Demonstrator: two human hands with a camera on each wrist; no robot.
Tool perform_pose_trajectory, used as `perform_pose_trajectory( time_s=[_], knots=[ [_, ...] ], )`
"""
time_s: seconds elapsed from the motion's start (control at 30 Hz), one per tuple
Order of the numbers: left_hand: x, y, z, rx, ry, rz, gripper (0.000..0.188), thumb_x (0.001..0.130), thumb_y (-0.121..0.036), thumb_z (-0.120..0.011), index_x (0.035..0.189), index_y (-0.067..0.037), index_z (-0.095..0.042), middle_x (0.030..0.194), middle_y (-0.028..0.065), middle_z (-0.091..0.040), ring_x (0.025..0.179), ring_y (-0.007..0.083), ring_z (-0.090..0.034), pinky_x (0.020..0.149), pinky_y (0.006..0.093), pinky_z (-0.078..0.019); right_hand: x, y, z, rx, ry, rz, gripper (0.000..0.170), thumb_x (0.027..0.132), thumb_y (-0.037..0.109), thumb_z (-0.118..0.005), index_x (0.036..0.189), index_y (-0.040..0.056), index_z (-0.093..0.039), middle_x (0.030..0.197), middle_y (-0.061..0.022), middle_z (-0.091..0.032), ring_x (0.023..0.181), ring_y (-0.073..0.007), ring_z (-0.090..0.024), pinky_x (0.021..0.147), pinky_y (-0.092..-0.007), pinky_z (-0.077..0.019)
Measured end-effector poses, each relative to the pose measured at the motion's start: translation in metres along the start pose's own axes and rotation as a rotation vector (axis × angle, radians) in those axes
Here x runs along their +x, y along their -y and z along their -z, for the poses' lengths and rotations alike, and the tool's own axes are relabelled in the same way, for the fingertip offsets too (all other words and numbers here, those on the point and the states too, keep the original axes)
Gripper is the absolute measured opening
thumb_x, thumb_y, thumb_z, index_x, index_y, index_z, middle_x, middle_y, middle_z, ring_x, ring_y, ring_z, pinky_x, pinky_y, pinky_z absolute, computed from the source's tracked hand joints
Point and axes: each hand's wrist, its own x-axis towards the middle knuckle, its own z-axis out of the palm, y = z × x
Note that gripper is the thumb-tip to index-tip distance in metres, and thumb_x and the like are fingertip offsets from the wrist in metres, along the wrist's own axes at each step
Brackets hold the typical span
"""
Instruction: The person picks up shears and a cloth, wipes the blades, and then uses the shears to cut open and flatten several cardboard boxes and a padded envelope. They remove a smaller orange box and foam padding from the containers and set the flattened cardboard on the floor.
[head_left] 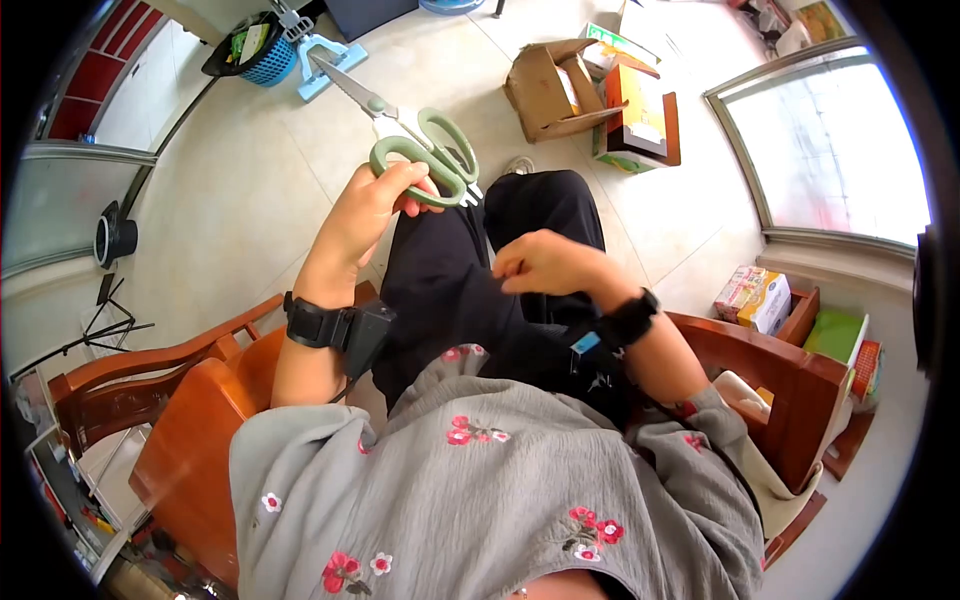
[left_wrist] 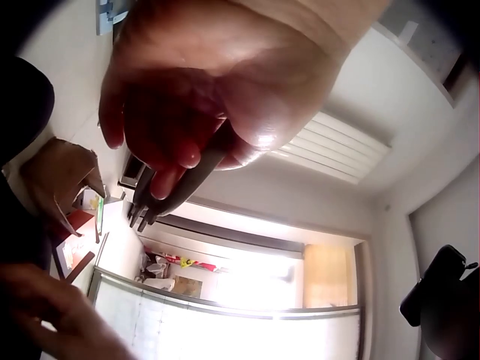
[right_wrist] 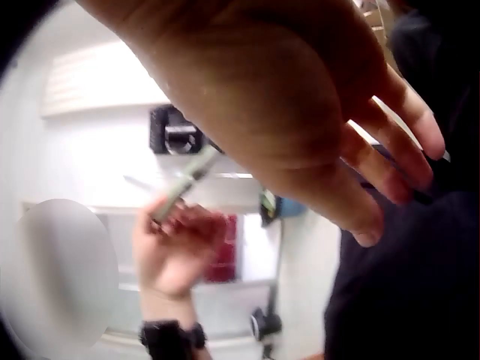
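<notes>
Green-handled scissors (head_left: 425,160) are held up over the left knee, their metal blades pointing to the upper left in the head view. The left hand (head_left: 372,205) grips one handle loop between thumb and fingers; in the left wrist view, the left hand (left_wrist: 225,82) has its fingers curled about the dark-looking handle (left_wrist: 187,180). Above the right thigh, the right hand (head_left: 550,262) holds nothing visible, fingers loosely bent. The right wrist view shows the right hand (right_wrist: 300,112) with fingers loosely spread near the dark trousers (right_wrist: 405,277), and the blurred scissors (right_wrist: 184,184) in the other hand beyond.
An opened cardboard box (head_left: 545,95) and an orange box (head_left: 640,105) stand on the tiled floor ahead. A blue basket (head_left: 270,62) is at the upper left. Wooden chair parts (head_left: 200,430) flank the person, with a tissue pack (head_left: 755,298) at the right.
</notes>
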Motion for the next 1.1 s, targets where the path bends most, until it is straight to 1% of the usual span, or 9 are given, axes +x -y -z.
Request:
perform_pose_trajectory(
  time_s=[0.1, 0.2, 0.33, 0.6, 0.7, 0.8, 0.87, 1.03, 1.1],
  knots=[
    [-0.005, -0.005, -0.004, 0.006, -0.031, 0.004, 0.022, 0.090, -0.021, -0.053, 0.077, -0.004, -0.060, 0.079, 0.0048, -0.063, 0.072, 0.0105, -0.054, 0.064, 0.0231, -0.0394, 0.036, -0.044, -0.041, -0.216, -0.131, 0.371, 0.021, 0.069, 0.017, -0.072, 0.088, 0.0075, -0.068, 0.079, -0.0087, -0.065, 0.075, -0.0246, -0.063, 0.067, -0.0344, -0.0495],
    [-0.009, -0.007, -0.006, 0.006, -0.055, 0.009, 0.023, 0.090, -0.021, -0.052, 0.078, -0.004, -0.061, 0.079, 0.0048, -0.063, 0.071, 0.0102, -0.052, 0.065, 0.0230, -0.0393, 0.069, -0.038, -0.044, -0.140, 0.432, 0.168, 0.021, 0.070, 0.015, -0.072, 0.088, 0.0071, -0.067, 0.071, -0.0076, -0.063, 0.068, -0.0219, -0.062, 0.061, -0.0329, -0.0482],
    [-0.010, -0.006, -0.001, -0.003, -0.063, -0.020, 0.024, 0.091, -0.021, -0.051, 0.078, -0.003, -0.061, 0.078, 0.0052, -0.062, 0.069, 0.0098, -0.049, 0.065, 0.0232, -0.0387, 0.066, 0.011, -0.020, 0.235, -0.098, 0.255, 0.007, 0.077, 0.008, -0.066, 0.083, 0.0049, -0.064, 0.065, -0.0051, -0.060, 0.061, -0.0145, -0.057, 0.058, -0.0295, -0.0454],
    [0.000, -0.005, 0.002, -0.056, -0.012, -0.093, 0.028, 0.091, -0.021, -0.050, 0.076, -0.001, -0.060, 0.077, 0.0055, -0.061, 0.068, 0.0103, -0.045, 0.067, 0.0242, -0.0379, 0.035, 0.013, 0.039, 0.471, -0.465, 0.046, 0.019, 0.092, 0.015, -0.057, 0.099, -0.0015, -0.062, 0.083, -0.0044, -0.064, 0.074, -0.0083, -0.058, 0.066, -0.0216, -0.0463],
    [0.008, -0.006, -0.017, 0.079, 0.055, -0.088, 0.028, 0.091, -0.023, -0.051, 0.078, -0.001, -0.062, 0.076, 0.0035, -0.060, 0.070, 0.0091, -0.046, 0.068, 0.0226, -0.0395, 0.017, 0.017, 0.049, 0.628, -0.650, 0.197, 0.022, 0.093, 0.015, -0.055, 0.107, -0.0004, -0.062, 0.092, -0.0044, -0.063, 0.080, -0.0080, -0.057, 0.069, -0.0222, -0.0462],
    [0.015, -0.008, -0.037, 0.300, 0.153, -0.111, 0.028, 0.092, -0.025, -0.053, 0.079, -0.002, -0.062, 0.076, 0.0013, -0.059, 0.069, 0.0082, -0.048, 0.064, 0.0220, -0.0405, 0.002, 0.026, 0.046, 0.397, -0.660, 0.185, 0.024, 0.093, 0.015, -0.056, 0.112, 0.0016, -0.062, 0.094, -0.0021, -0.061, 0.081, -0.0079, -0.056, 0.071, -0.0218, -0.0451],
    [0.019, -0.008, -0.048, 0.437, 0.209, -0.143, 0.029, 0.092, -0.026, -0.055, 0.079, -0.002, -0.062, 0.076, 0.0011, -0.059, 0.068, 0.0082, -0.049, 0.063, 0.0224, -0.0410, -0.008, 0.027, 0.040, -0.013, -0.804, 0.111, 0.035, 0.082, 0.026, -0.068, 0.110, 0.0045, -0.064, 0.092, -0.0098, -0.059, 0.079, -0.0182, -0.057, 0.072, -0.0305, -0.0479],
    [0.011, -0.029, -0.077, 0.683, 0.282, -0.222, 0.038, 0.092, -0.031, -0.056, 0.074, 0.002, -0.059, 0.060, 0.0002, -0.049, 0.056, 0.0107, -0.042, 0.054, 0.0266, -0.0366, -0.030, 0.034, 0.036, -0.062, -0.924, 0.144, 0.042, 0.081, 0.024, -0.070, 0.116, 0.0027, -0.059, 0.099, -0.0127, -0.059, 0.088, -0.0210, -0.060, 0.078, -0.0320, -0.0491],
    [0.013, -0.033, -0.084, 0.857, 0.324, -0.205, 0.040, 0.092, -0.032, -0.057, 0.073, 0.002, -0.059, 0.057, 0.0026, -0.048, 0.054, 0.0121, -0.041, 0.052, 0.0279, -0.0361, -0.031, 0.034, 0.035, 0.205, -0.860, 0.249, 0.045, 0.081, 0.016, -0.070, 0.120, -0.0012, -0.054, 0.103, -0.0130, -0.059, 0.094, -0.0201, -0.060, 0.083, -0.0316, -0.0490]
  ],
)
